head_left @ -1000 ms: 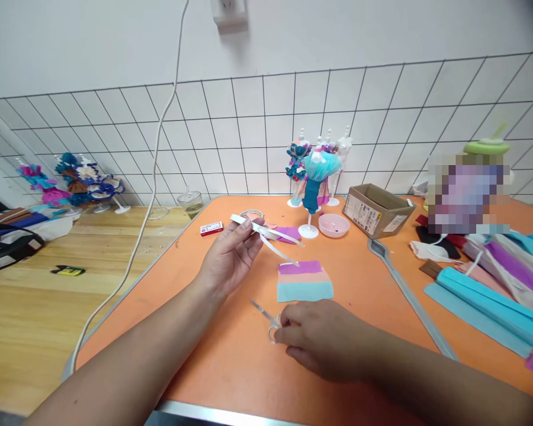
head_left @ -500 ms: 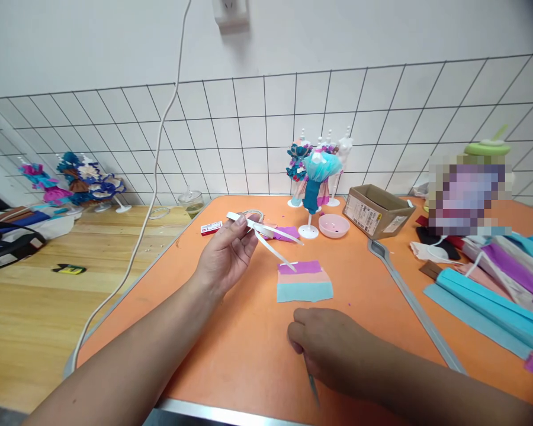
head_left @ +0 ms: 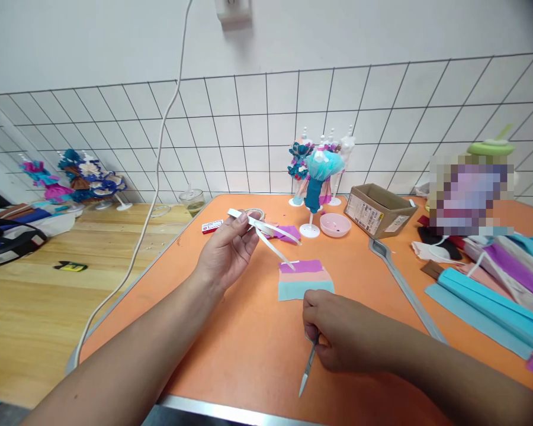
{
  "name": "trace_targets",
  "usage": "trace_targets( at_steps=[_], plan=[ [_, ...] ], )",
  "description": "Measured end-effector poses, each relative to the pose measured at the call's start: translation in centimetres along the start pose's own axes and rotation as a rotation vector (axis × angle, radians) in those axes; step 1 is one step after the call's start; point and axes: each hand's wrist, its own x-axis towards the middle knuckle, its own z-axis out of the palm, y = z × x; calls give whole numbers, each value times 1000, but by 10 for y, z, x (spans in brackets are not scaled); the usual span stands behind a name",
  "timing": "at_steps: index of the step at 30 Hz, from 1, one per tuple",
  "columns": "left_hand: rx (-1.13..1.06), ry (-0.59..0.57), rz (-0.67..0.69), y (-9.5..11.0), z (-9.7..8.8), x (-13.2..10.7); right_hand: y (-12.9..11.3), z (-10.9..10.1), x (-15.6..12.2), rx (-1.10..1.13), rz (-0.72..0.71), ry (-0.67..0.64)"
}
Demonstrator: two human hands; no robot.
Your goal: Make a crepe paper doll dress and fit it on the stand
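Observation:
Thin white strips (head_left: 273,248) fan out from my left hand (head_left: 228,251), pinched between thumb and fingers above the orange table. My right hand (head_left: 337,325) is closed round what looks like a small pair of scissors (head_left: 308,370), their metal blades pointing down toward the table's front edge; the handles are mostly hidden in the fingers. Between the hands lies a flat piece of crepe-like paper (head_left: 304,290) in purple, pink and light blue bands. Its purple edge is just under the strip ends, and my right knuckles are close to its lower right corner.
Behind my left hand are a tape roll (head_left: 254,214), a purple scrap (head_left: 288,233) and a small red-and-white box (head_left: 212,226). Farther back stand dressed dolls' stands (head_left: 313,192), a pink bowl (head_left: 335,225) and a cardboard box (head_left: 379,208). Folded coloured sheets (head_left: 488,307) cover the right side.
My right hand has moved slightly up and right and turned, so the scissor blades show more plainly. My left hand holds the strips in almost the same place.

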Motion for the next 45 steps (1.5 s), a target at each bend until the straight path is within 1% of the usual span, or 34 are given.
trace_targets(
  at_steps=[3,6,8,10,12,13,14,15,16,18,20,21,23,25,26,28,29,30,31,33,34,36,38,39,41,43,45],
  plan=[
    [1,-1,3,2,1,0,-2,5,2,-38,-39,47],
    [8,-1,11,3,1,1,0,10,6,57,-65,79],
    [11,3,12,3,0,1,6,12,9,189,-46,99],
    [9,7,5,3,0,0,14,12,15,367,-7,66],
    [8,12,0,4,1,0,24,9,23,613,72,-18],
    [8,16,0,5,2,-1,29,8,26,705,118,12],
    [9,19,2,5,2,-1,33,6,30,754,164,77],
    [9,20,5,6,3,-1,37,4,33,727,203,155],
    [9,19,8,6,3,-1,41,3,35,641,228,238],
    [8,9,2,5,2,-1,46,2,37,380,254,370],
    [10,-22,-19,4,2,-2,47,3,37,161,269,466],
    [15,-41,-31,3,2,-3,47,4,37,109,271,511],
    [45,-81,-49,2,1,-4,45,5,35,122,262,619],
    [124,-120,-106,3,0,-4,42,3,32,233,216,743],
    [194,-146,-176,4,-1,-3,40,1,30,293,183,794],
    [385,-184,-335,9,-4,0,36,-2,27,358,110,837],
    [490,-190,-409,13,-8,2,35,-3,26,360,75,837],
    [586,-171,-437,16,-11,5,34,-4,25,348,48,828],
    [657,-137,-436,20,-15,8,33,-4,25,335,33,814],
    [757,-103,-495,27,-21,14,33,-4,25,353,39,786],
    [758,-111,-503,29,-22,15,33,-4,25,395,55,760],
    [698,-144,-486,28,-21,13,31,-4,25,536,84,673],
    [655,-201,-508,22,-14,7,28,-3,24,714,66,578],
    [643,-243,-533,17,-11,2,26,-3,23,802,28,522],
    [548,-298,-527,7,-4,-6,21,-2,22,921,-91,417],
    [391,-338,-487,1,0,-12,15,0,19,905,-188,355],
    [272,-395,-461,1,2,-15,9,1,16,782,-221,374]
  ],
)
